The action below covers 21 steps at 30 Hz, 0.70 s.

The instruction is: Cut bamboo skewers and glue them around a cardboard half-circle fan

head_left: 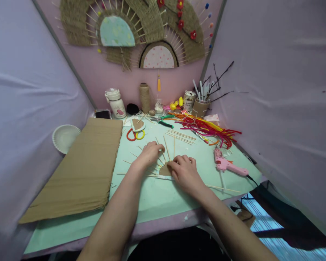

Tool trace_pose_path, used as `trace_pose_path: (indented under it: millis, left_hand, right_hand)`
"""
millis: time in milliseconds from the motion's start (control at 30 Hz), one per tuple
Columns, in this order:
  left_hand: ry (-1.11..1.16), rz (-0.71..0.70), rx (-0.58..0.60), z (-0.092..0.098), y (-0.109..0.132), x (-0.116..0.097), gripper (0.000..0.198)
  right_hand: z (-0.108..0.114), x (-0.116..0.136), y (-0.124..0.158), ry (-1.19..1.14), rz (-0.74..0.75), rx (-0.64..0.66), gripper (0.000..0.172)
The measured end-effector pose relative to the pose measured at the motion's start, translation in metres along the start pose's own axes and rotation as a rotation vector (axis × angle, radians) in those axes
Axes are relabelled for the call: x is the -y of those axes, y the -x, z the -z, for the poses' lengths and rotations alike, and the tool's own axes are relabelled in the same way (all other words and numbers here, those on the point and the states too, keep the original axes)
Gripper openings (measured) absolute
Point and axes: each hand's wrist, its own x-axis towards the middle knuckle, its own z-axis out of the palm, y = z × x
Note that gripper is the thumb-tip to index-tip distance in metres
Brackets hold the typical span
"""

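Observation:
A small brown cardboard half-circle [165, 170] lies on the pale green table, with thin wooden sticks [166, 146] fanning out from its curved edge. My left hand [151, 153] is over the upper left of the fan, its fingers closed on one of the sticks. My right hand [185, 170] rests at the right side of the cardboard, fingertips bent and pressing on its edge near the stick ends. The palm hides part of the half-circle and the sticks to the right. One long stick [222, 188] shows beyond my right wrist.
A large cardboard sheet [84, 166] covers the left side. Behind are scissors [135, 135], green pliers [163, 121] and loose sticks [182, 137]. Red and orange pipe cleaners [203, 125] and a pink glue gun [228, 165] with its cord lie at right. Bottle and twine stand behind.

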Motion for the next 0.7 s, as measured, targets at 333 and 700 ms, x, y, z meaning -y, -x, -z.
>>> trace_pose_path:
  millis: [333, 700]
  left_hand:
    - [-0.018, 0.012, -0.012, 0.0004, 0.001, -0.0023, 0.026]
    - [-0.054, 0.005, -0.008, 0.0002, 0.0007, -0.0026, 0.026]
  right_hand:
    - [-0.0034, -0.0004, -0.0013, -0.003, 0.01, -0.007, 0.022]
    - [-0.0011, 0.0012, -0.0025, 0.003, -0.001, -0.001, 0.021]
